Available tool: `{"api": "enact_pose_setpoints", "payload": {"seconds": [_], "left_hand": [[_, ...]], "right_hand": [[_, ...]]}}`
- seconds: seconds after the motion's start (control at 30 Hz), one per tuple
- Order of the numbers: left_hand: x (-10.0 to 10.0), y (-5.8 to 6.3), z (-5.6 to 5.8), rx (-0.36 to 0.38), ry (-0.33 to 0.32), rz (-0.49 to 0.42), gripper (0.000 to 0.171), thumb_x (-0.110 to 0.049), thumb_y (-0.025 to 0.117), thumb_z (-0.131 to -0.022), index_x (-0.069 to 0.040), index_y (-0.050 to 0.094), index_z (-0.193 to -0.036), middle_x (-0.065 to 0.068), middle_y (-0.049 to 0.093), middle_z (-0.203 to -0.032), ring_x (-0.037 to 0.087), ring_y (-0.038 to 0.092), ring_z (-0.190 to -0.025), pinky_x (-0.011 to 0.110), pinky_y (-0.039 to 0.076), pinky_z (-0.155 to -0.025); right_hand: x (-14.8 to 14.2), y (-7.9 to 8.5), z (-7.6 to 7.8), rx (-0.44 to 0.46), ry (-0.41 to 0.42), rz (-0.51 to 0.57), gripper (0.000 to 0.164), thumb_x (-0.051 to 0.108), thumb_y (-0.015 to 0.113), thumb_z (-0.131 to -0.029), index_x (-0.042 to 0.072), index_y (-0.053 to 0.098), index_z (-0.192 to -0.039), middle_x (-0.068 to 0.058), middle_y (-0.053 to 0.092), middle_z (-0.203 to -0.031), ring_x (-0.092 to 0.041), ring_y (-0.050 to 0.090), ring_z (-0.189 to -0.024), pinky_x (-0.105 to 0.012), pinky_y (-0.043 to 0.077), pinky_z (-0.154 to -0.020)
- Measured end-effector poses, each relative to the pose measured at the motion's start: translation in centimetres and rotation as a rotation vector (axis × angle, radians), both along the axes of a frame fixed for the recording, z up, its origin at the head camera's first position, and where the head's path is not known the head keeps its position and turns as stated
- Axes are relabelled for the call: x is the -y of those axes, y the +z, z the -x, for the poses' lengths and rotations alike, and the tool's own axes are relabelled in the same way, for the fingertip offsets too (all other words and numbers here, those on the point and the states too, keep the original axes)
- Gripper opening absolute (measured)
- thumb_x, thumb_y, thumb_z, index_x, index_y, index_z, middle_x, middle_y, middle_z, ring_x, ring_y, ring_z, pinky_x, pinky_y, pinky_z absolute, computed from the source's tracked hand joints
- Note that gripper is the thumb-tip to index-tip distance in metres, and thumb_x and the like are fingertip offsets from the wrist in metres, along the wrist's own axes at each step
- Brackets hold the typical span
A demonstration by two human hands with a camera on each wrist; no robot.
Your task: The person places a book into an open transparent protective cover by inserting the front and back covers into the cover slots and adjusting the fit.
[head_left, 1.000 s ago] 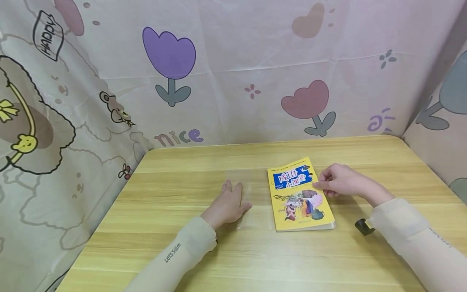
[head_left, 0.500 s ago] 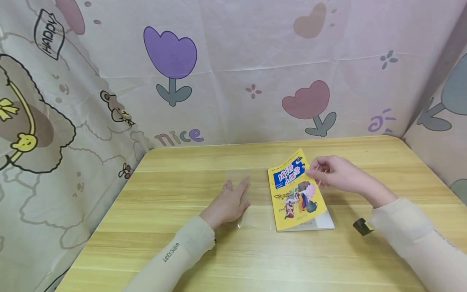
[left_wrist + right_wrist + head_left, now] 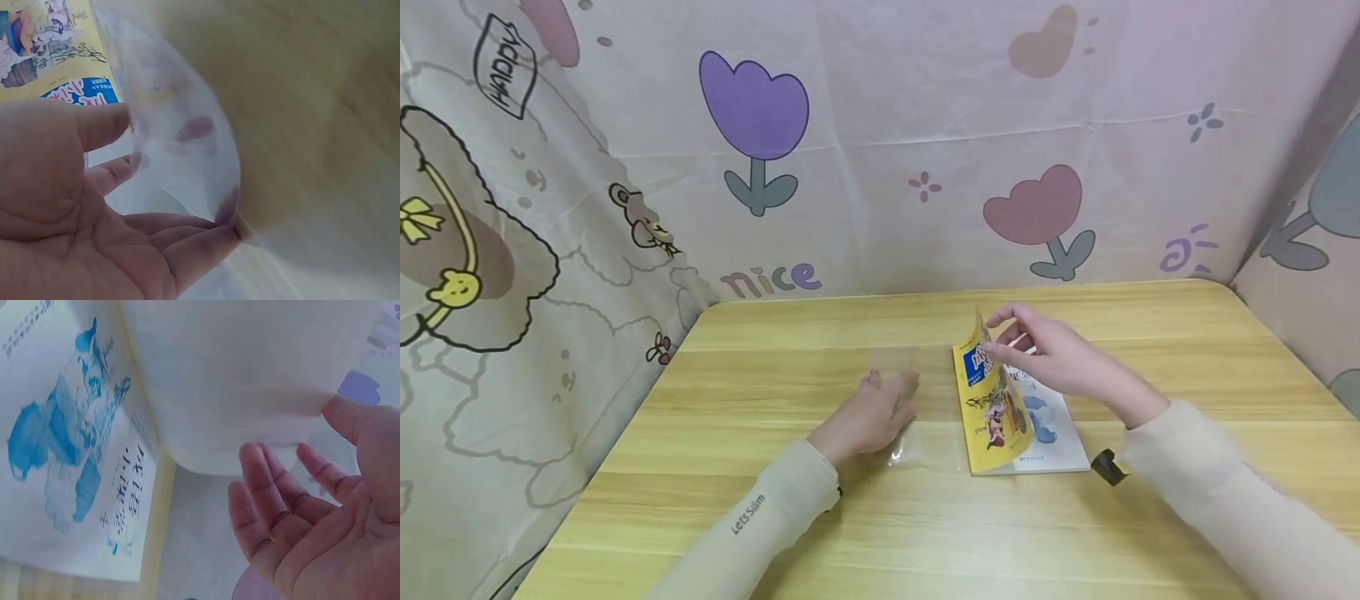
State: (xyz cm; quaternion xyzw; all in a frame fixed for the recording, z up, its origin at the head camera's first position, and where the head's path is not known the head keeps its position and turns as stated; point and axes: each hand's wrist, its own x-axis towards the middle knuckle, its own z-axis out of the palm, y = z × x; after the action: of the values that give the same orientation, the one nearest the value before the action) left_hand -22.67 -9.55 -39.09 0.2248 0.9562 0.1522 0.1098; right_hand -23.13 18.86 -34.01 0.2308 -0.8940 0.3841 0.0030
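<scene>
A thin paperback with a yellow front cover (image 3: 981, 425) lies on the table (image 3: 820, 533), right of centre. My right hand (image 3: 1045, 346) pinches the cover's free edge and holds it raised, bent toward the left. Beneath shows a white title page (image 3: 56, 437) with a blue picture and dark characters. My left hand (image 3: 865, 417) is beside the book on a clear plastic sheet (image 3: 928, 446), fingers extended. In the left wrist view that sheet (image 3: 181, 106) curves up along the fingertips, with the thumb near its inner side.
A patterned cloth (image 3: 865, 208) hangs behind the table and along both sides. A small black piece (image 3: 1107, 467) sits by the right sleeve's cuff (image 3: 1180, 446).
My right hand has moved left, lifting the yellow cover from nearly flat to upright and uncovering the white page. My left hand has stayed by the clear sheet, with slight finger shifts.
</scene>
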Motion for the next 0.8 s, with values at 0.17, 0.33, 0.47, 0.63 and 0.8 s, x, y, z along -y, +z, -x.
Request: {"api": "enact_pose_setpoints", "payload": {"seconds": [0.17, 0.33, 0.47, 0.63, 0.8], "left_hand": [[0.2, 0.2, 0.3, -0.012, 0.017, -0.027, 0.049, -0.042, 0.039, -0.103, -0.021, 0.037, -0.148, 0.027, 0.034, -0.146, 0.046, 0.025, -0.133, 0.059, 0.03, -0.1], [0.1, 0.2, 0.4, -0.032, 0.051, -0.025, 0.051, -0.05, 0.04, -0.101, -0.022, 0.041, -0.143, 0.03, 0.039, -0.141, 0.045, 0.036, -0.128, 0.058, 0.035, -0.098], [0.1, 0.1, 0.4, -0.063, 0.053, -0.018, 0.045, -0.046, 0.047, -0.099, -0.02, 0.045, -0.135, 0.024, 0.055, -0.124, 0.038, 0.055, -0.108, 0.051, 0.047, -0.086], [0.0, 0.0, 0.5, -0.083, 0.057, -0.017, 0.041, -0.039, 0.05, -0.098, -0.018, 0.044, -0.133, 0.009, 0.051, -0.098, 0.024, 0.054, -0.076, 0.038, 0.048, -0.066], [0.2, 0.2, 0.4, -0.066, 0.041, -0.031, 0.043, -0.038, 0.045, -0.101, -0.018, 0.042, -0.138, 0.015, 0.053, -0.112, 0.027, 0.057, -0.088, 0.042, 0.05, -0.074]], "right_hand": [[1.1, -0.2, 0.1, -0.05, 0.062, -0.029, 0.042, 0.038, 0.058, -0.096, 0.022, 0.048, -0.134, -0.003, 0.061, -0.113, -0.019, 0.062, -0.097, -0.038, 0.052, -0.081], [2.1, -0.8, 0.0, -0.073, 0.066, -0.101, 0.043, 0.046, 0.052, -0.097, 0.023, 0.054, -0.133, -0.007, 0.051, -0.129, -0.026, 0.053, -0.112, -0.045, 0.049, -0.085], [2.8, -1.5, -0.1, -0.063, 0.05, -0.125, 0.044, 0.046, 0.05, -0.098, 0.023, 0.054, -0.135, -0.01, 0.046, -0.133, -0.028, 0.046, -0.119, -0.051, 0.043, -0.091], [3.6, -2.5, 0.0, -0.066, 0.055, -0.132, 0.044, 0.041, 0.048, -0.101, 0.017, 0.055, -0.137, -0.018, 0.041, -0.138, -0.032, 0.041, -0.126, -0.053, 0.037, -0.098], [4.1, -3.1, -0.1, -0.051, 0.062, -0.188, 0.048, 0.043, 0.04, -0.103, 0.015, 0.055, -0.139, -0.025, 0.032, -0.147, -0.04, 0.033, -0.132, -0.057, 0.029, -0.103]]}}
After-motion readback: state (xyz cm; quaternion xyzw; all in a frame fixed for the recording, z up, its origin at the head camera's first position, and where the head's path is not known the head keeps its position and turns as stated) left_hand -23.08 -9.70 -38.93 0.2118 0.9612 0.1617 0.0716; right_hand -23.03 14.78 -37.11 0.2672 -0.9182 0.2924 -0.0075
